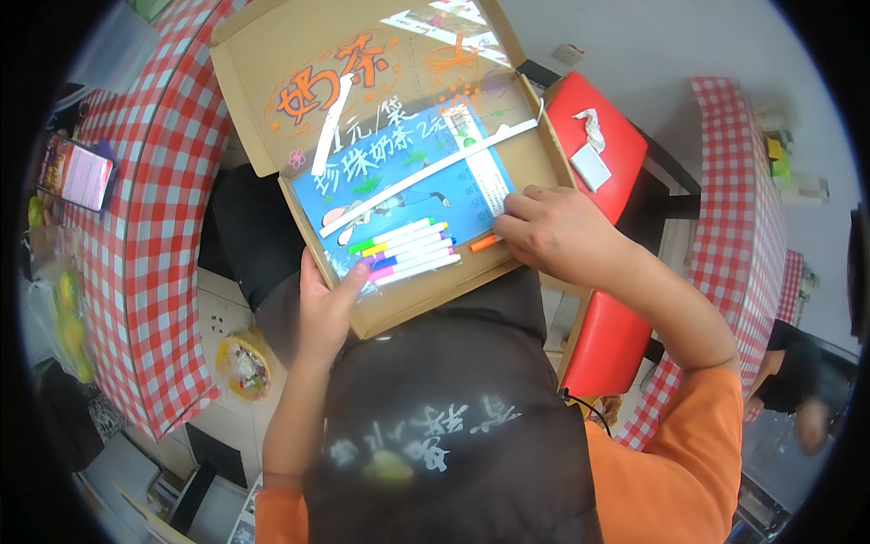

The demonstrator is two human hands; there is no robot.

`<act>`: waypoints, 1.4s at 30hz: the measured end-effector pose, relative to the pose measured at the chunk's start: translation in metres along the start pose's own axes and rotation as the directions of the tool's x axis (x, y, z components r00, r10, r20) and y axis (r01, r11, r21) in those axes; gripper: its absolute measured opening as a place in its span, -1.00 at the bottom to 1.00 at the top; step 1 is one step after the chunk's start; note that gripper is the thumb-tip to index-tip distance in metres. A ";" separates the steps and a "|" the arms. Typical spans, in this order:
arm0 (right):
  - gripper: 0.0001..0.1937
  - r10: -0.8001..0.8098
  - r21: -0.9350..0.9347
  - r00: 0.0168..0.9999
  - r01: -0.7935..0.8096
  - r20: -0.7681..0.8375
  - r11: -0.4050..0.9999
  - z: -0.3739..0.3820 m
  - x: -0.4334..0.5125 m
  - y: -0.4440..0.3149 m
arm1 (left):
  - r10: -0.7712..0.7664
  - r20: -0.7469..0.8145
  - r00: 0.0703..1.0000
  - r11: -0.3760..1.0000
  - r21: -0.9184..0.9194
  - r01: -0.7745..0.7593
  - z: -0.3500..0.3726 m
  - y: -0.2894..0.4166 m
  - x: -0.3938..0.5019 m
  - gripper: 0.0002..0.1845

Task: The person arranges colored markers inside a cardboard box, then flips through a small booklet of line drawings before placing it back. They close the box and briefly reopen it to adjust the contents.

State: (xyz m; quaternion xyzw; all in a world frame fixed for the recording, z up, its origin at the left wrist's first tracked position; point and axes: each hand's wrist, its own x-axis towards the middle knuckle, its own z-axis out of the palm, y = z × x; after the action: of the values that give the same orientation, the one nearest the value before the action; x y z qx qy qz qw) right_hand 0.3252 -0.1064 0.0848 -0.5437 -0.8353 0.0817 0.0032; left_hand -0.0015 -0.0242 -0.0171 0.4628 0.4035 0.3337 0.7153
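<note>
An open, shallow cardboard box (421,302) rests tilted on my lap, with coloured handwriting and drawings on its raised lid (251,75). My left hand (326,302) grips the near left corner, its thumb over the wall at the end of a row of colour markers (408,250). Those markers lie on a blue printed sheet (469,187) inside the box. At the near right side, my right hand (550,228) has its fingers around one end of an orange marker (484,243). A long white strip (428,178) crosses the box, and a shorter white strip (333,126) lies near the lid's fold.
To the right is a red padded seat (615,126) bearing a white packet (590,166) and crumpled tissue (593,129). Checked tablecloths flank me, left (163,272) and right (720,204). A yellow waste bin (224,357) stands on the floor. Another person (802,374) is at far right.
</note>
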 end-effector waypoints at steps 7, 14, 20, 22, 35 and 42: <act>-0.76 0.008 0.142 0.987 0.015 -0.158 0.990 0.006 -0.003 -0.018 | -0.021 0.003 1.000 1.000 0.000 0.021 -0.001 -0.001 0.000 -0.29; -0.76 0.120 0.208 0.959 -0.066 -0.256 0.976 0.019 0.027 -0.020 | -0.032 0.000 1.000 0.996 -0.084 0.031 -0.001 -0.005 0.003 -0.26; -0.65 0.118 0.218 0.967 -0.068 -0.226 0.974 0.022 0.037 -0.015 | -0.024 0.015 1.000 0.997 -0.072 0.025 -0.003 -0.007 0.005 -0.24; -0.61 0.140 0.247 0.972 -0.091 -0.190 0.965 0.022 0.040 -0.015 | -0.020 0.011 1.000 0.999 -0.047 0.021 -0.003 -0.006 0.006 -0.24; -0.63 0.467 0.342 0.817 -0.356 -0.337 0.869 0.036 0.025 -0.055 | -0.010 0.010 1.000 0.999 -0.042 0.011 -0.004 -0.007 0.005 -0.25; -0.60 0.596 0.666 0.730 -0.263 -0.336 0.698 0.057 0.040 -0.098 | 0.026 0.025 0.999 0.999 -0.036 -0.025 -0.006 -0.007 0.003 -0.25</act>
State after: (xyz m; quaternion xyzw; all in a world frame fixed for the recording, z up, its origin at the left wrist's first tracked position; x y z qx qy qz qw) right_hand 0.2145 -0.1168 0.0387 -0.7037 -0.5761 0.1759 0.3768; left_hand -0.0052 -0.0219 -0.0263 0.4593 0.3823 0.3439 0.7243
